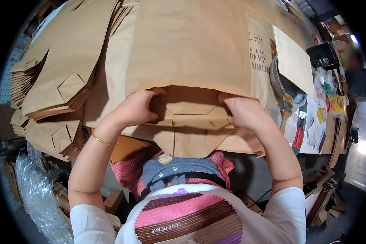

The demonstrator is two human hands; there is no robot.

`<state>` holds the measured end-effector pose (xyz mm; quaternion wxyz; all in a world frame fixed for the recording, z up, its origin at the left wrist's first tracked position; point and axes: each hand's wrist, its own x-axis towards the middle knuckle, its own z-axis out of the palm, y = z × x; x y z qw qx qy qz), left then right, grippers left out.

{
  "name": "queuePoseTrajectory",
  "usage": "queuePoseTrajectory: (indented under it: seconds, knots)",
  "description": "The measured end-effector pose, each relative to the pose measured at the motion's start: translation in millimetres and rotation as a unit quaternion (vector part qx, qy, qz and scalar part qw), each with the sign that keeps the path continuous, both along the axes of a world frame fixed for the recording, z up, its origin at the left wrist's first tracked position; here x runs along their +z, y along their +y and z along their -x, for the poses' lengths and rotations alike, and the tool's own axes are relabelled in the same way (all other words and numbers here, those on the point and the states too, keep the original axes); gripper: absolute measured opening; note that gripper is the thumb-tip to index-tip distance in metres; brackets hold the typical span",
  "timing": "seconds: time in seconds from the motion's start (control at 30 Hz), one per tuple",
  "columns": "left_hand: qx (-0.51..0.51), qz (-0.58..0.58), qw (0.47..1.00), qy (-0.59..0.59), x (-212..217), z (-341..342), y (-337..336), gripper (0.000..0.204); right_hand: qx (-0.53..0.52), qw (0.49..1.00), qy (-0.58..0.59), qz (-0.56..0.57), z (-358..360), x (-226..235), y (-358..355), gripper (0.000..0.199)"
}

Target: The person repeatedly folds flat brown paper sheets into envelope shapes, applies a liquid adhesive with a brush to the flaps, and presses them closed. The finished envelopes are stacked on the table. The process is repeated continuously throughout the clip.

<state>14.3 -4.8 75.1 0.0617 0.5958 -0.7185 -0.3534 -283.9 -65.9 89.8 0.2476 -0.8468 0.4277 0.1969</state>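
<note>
A large brown paper bag (pixel 191 49) lies flat on the work surface in front of me, its mouth gaping toward my body. My left hand (pixel 137 108) holds the left corner of that mouth, fingertips tucked under the upper layer and thumb by the lower fold. At the right corner, my right hand (pixel 245 112) grips the edge, with some of its fingers hidden inside. Creased flaps show within the opening, and a folded paper end (pixel 190 142) hangs over the table edge just below it.
Stacks of folded brown paper bags (pixel 75 49) lie on the left. To the right are a pale board (pixel 293 59) over a round basin, a brush (pixel 286 107), red-handled scissors (pixel 299 136) and a yellow packet (pixel 337 105). Clear plastic (pixel 38 199) sits low left. Another person (pixel 347 55) is far right.
</note>
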Motion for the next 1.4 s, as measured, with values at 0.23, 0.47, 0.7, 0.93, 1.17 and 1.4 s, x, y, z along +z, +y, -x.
queuePoseTrajectory:
  seconds: [0.23,0.47,0.7,0.93,1.17,1.4]
  knots:
    - [-0.035,-0.07,0.995,0.056,1,-3,-17,0.055,0.062,0.976,-0.207,0.015,9,2,18,0.014]
    - [0.074,0.034,0.995,-0.05,-19,16,-5,0.028,-0.019,0.986,-0.062,0.156,-15,-36,1,0.017]
    - [0.031,-0.03,0.999,0.021,11,17,-4,0.058,-0.072,0.894,-0.205,0.393,100,27,50,0.03]
    - [-0.035,0.014,0.986,-0.162,16,42,11,0.08,-0.027,0.908,-0.085,0.41,205,16,60,0.037]
    - [-0.03,0.046,0.98,-0.191,14,38,19,0.077,-0.448,0.758,-0.371,0.295,216,7,-45,0.011]
    - [-0.054,0.094,0.97,-0.216,11,31,35,0.089,-0.508,0.708,-0.458,0.176,247,22,-51,0.015]
